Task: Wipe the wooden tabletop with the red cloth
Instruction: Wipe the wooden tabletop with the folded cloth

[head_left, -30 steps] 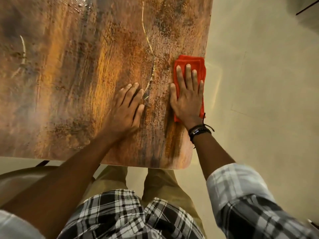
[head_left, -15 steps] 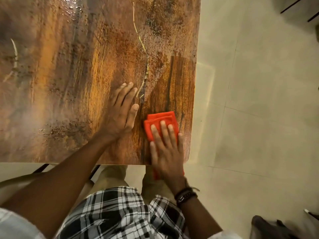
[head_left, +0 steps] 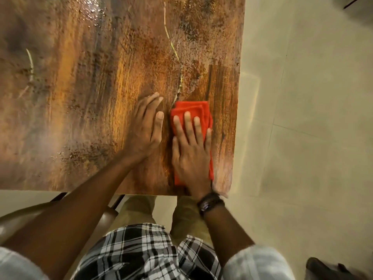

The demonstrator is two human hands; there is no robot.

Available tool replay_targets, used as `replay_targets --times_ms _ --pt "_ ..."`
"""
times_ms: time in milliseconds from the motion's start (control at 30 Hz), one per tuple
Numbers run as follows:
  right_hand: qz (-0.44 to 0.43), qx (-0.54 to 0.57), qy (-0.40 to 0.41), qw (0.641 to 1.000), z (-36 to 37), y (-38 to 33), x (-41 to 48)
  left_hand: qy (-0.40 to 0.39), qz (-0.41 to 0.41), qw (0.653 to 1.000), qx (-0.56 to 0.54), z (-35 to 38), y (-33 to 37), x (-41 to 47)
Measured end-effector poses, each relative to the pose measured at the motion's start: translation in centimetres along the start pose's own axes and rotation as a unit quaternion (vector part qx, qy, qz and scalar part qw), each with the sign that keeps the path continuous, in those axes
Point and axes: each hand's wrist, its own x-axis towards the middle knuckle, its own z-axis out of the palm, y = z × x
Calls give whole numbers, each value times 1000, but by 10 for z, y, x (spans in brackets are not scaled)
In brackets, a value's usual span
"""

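Note:
The wooden tabletop [head_left: 84,93] fills the upper left of the head view, speckled with droplets and streaks. A folded red cloth [head_left: 193,110] lies near the table's right front corner. My right hand [head_left: 191,152] presses flat on the cloth, fingers spread and pointing away from me; it wears a dark wristband. My left hand [head_left: 145,130] rests flat on the bare wood just left of the cloth, palm down, holding nothing. A darker, cleaner strip of wood [head_left: 222,93] runs along the right edge beyond the cloth.
A pale tiled floor [head_left: 302,138] lies to the right of the table and below its front edge. A brown chair [head_left: 18,221] sits at the lower left under my left arm. A dark object [head_left: 323,267] shows at the bottom right corner.
My right hand dragged the cloth from the far right edge back to the table's front edge, then pushed it slightly forward again. A wiped dark strip appeared. My left hand stayed put.

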Motion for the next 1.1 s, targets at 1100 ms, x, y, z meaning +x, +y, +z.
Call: replay_targets --times_ms 1100 --pt "-143 -32 -72 987 -7 11 39 20 9 999 45 1 -28 121"
